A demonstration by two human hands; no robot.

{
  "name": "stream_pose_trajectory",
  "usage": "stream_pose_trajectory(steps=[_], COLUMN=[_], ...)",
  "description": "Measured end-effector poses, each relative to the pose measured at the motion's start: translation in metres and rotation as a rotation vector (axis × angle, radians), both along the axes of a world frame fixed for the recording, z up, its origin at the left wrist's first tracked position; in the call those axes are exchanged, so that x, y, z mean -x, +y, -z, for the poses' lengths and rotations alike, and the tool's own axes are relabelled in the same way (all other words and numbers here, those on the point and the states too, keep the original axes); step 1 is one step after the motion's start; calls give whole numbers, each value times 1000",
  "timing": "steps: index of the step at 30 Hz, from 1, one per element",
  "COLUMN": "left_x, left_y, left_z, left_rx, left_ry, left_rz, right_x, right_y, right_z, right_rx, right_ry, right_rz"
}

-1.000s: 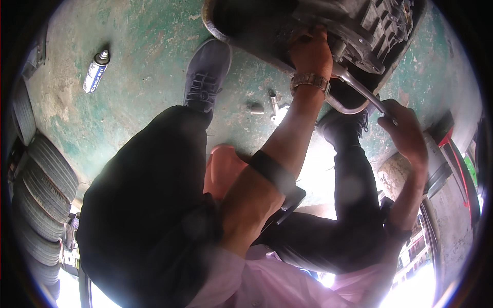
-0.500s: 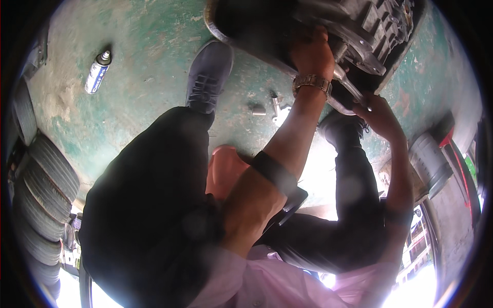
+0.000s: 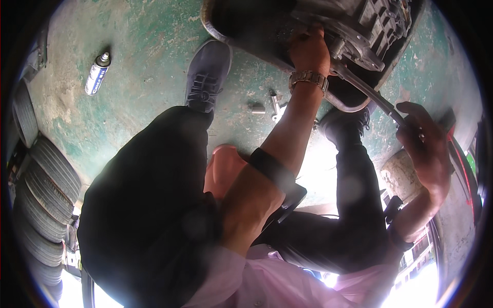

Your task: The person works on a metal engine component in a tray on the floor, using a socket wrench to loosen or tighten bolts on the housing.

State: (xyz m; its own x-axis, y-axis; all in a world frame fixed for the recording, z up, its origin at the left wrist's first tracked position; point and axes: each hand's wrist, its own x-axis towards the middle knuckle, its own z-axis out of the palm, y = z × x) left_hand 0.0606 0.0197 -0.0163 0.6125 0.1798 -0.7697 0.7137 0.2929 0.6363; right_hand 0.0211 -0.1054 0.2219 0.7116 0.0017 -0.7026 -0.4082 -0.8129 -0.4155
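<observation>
A grey cast-metal gearbox-like housing (image 3: 380, 31) lies in a dark tray (image 3: 246, 46) at the upper right. My left hand (image 3: 309, 54), wearing a metal watch, is closed beside the housing's flange; its fingertips and what they grip are partly hidden. From near that hand, a long-handled metal wrench (image 3: 367, 91) slants down to the right, across the tray's rim. My right hand (image 3: 423, 146) grips the outer end of its handle, forefinger stretched along it. The wrench's head, close to the flange, cannot be seen clearly.
A metal socket (image 3: 258, 110) and another small metal piece (image 3: 276, 104) lie on the green floor between my feet. A spray can (image 3: 97, 74) stands at the left. Stacked tyres (image 3: 46, 190) line the left side. An orange plastic seat (image 3: 223, 169) shows beneath me.
My right hand has moved right and toward me, and the wrench handle now reaches farther out past the tray. My left hand has stayed nearly in place.
</observation>
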Motion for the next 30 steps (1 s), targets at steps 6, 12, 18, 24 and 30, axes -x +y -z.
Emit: stream_pose_trajectory(steps=[6,12,18,24,30], left_x=[-3,13,10,1,2], left_y=[-1,-14,-10,-6,5], left_z=[-14,18,5,-10,0], left_rx=[96,-396,-311,-1,-36], left_ry=[101,-233,-207,-74,-21], left_rz=[-32,383,265,-44,-25], right_x=[18,43,37,39,5], right_y=[-37,-44,-27,-56,-13], right_z=[67,141,149,125,45], right_rx=[105,153,66,13,-20], right_ry=[21,80,208,20,122], right_rz=[-136,-141,26,-160,-67])
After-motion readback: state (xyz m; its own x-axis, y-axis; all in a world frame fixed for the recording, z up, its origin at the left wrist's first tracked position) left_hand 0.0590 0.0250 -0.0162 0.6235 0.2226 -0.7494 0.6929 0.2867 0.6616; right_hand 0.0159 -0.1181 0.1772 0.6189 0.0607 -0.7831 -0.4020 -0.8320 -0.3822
